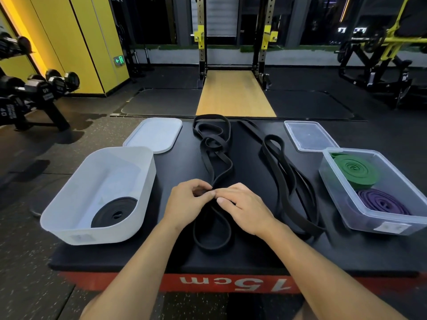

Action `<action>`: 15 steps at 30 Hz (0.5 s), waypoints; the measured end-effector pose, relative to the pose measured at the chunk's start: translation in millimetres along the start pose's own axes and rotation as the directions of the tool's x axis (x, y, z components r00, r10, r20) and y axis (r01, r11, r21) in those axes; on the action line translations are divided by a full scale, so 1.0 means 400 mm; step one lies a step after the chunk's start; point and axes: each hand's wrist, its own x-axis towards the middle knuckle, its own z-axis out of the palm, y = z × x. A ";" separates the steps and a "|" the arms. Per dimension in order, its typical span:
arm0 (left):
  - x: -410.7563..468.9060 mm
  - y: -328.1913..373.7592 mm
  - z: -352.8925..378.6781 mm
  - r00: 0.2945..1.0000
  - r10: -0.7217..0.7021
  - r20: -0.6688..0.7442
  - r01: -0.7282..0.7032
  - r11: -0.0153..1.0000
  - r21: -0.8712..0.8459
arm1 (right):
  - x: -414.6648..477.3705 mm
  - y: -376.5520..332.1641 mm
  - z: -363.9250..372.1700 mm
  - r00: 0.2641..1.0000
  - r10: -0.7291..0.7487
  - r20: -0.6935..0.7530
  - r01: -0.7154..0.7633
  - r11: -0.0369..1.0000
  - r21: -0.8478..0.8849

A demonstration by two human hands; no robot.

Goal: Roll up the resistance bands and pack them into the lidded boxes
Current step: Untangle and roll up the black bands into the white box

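A long black resistance band (213, 146) lies unrolled down the middle of the black platform (254, 255), with a loop near the front edge. My left hand (187, 202) and my right hand (245, 204) meet over it, and both pinch the band where its strands cross. A second loose black band (286, 176) lies to the right. The white box (76, 204) on the left holds one rolled black band (113, 212). On the right, the clear box (346, 199) contains a rolled green band (357, 170) and a rolled purple band (383, 202).
The white lid (154, 135) lies behind the white box, and the clear lid (309, 136) behind the clear box. A dumbbell rack (34, 93) stands to the left on the gym floor. A squat rack (233, 42) stands beyond the platform.
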 end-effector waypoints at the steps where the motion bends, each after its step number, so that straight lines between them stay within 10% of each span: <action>1: 0.005 -0.002 -0.005 1.000 -0.010 0.023 0.010 1.000 0.003 | 0.000 0.002 0.002 1.000 -0.005 -0.009 0.005 1.000 -0.009; 15: 0.045 -0.019 0.017 0.984 0.083 -0.159 -0.062 0.989 0.132 | -0.082 -0.052 0.010 0.977 -0.199 0.082 0.207 0.971 -0.116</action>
